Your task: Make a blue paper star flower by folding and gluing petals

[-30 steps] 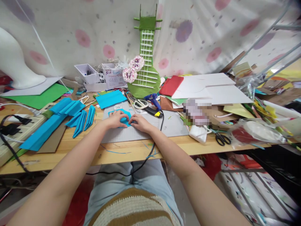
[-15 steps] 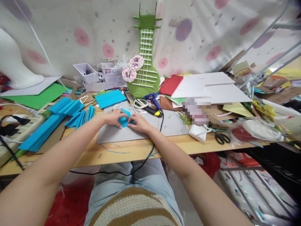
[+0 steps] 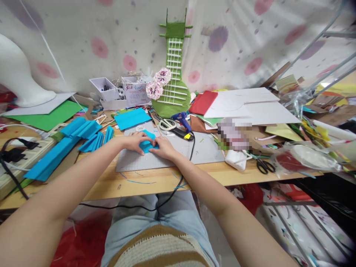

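Note:
Both my hands rest on a small piece of blue paper lying on a grey cutting mat. My left hand pinches its left side with curled fingers. My right hand presses and pinches its right side, fingers bent together. Most of the paper is hidden under my fingers. Just beyond the hands lie a blue glue gun and white-handled scissors.
Folded blue paper strips lie left of the mat, with a power strip at the far left. A green cardboard guitar leans on the wall. White sheets, black scissors and plastic-wrapped clutter fill the right. A black cable hangs off the table's front edge.
My hands have shifted slightly on the blue paper, still pinching it between them. The view tilted a little; nothing else on the table moved.

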Action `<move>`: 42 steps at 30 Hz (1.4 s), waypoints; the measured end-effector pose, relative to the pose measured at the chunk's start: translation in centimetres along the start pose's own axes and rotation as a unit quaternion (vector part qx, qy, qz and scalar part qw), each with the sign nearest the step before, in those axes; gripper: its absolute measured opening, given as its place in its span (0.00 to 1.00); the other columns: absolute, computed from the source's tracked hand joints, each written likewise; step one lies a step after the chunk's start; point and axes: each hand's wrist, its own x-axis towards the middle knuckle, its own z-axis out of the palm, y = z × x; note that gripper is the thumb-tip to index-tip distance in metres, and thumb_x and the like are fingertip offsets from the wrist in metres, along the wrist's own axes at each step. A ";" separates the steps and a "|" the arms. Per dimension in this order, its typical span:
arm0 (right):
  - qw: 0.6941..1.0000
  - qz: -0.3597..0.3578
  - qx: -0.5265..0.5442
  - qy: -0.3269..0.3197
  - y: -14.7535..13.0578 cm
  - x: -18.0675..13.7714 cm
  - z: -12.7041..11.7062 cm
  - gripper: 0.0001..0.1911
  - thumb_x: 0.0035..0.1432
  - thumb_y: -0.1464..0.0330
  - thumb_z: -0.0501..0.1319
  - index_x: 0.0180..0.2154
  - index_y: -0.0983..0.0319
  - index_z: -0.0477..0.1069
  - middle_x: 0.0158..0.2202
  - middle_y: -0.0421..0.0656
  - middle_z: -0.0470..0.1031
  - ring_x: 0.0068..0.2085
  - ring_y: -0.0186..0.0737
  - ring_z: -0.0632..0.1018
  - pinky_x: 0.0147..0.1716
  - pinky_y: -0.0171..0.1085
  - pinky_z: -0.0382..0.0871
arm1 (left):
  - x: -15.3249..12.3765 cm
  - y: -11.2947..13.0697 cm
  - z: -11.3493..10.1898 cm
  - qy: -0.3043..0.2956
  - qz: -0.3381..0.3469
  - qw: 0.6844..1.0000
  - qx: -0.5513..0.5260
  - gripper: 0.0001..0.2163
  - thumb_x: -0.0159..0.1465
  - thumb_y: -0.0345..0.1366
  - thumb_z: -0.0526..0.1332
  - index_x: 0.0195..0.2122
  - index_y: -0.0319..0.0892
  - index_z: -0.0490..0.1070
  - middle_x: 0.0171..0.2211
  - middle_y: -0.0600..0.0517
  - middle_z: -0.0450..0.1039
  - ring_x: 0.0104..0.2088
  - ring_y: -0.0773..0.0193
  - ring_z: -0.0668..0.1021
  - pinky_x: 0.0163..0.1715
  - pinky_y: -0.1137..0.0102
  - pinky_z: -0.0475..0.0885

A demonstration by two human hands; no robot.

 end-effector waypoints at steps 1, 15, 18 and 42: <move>1.000 0.005 -0.002 0.008 0.0 0.0 0.2 0.10 0.49 0.64 0.65 0.31 0.62 0.67 0.34 0.41 0.67 0.40 0.39 0.67 0.43 0.40 0.59 | 0.1 -0.1 0.1 0.002 0.000 1.000 0.000 0.31 0.43 0.46 0.68 0.51 0.58 0.67 0.52 0.48 0.62 0.54 0.46 0.62 0.53 0.54 0.56; 0.982 -0.052 0.180 0.009 1.9 -0.9 -1.2 0.09 0.48 0.74 0.59 0.34 0.62 0.61 0.35 0.40 0.65 0.37 0.34 0.67 0.40 0.36 0.63 | -2.3 -0.3 0.8 0.211 0.063 0.950 -0.221 0.22 0.53 0.51 0.60 0.46 0.47 0.72 0.51 0.49 0.68 0.54 0.55 0.67 0.55 0.62 0.58; 0.964 0.008 0.258 0.058 2.2 -0.8 -0.9 0.07 0.51 0.69 0.57 0.33 0.61 0.59 0.33 0.38 0.64 0.33 0.31 0.68 0.36 0.34 0.65 | -2.9 -2.0 0.8 0.357 -0.033 0.877 -0.319 0.20 0.54 0.51 0.58 0.42 0.44 0.72 0.45 0.49 0.73 0.47 0.57 0.72 0.50 0.64 0.65; 0.996 0.069 0.064 -0.010 0.4 1.9 -1.7 0.21 0.42 0.75 0.61 0.41 0.61 0.62 0.34 0.38 0.68 0.33 0.34 0.70 0.32 0.34 0.62 | -3.1 -2.9 2.9 0.236 -0.094 0.895 -0.367 0.27 0.44 0.45 0.65 0.44 0.40 0.65 0.39 0.48 0.70 0.37 0.63 0.73 0.38 0.65 0.69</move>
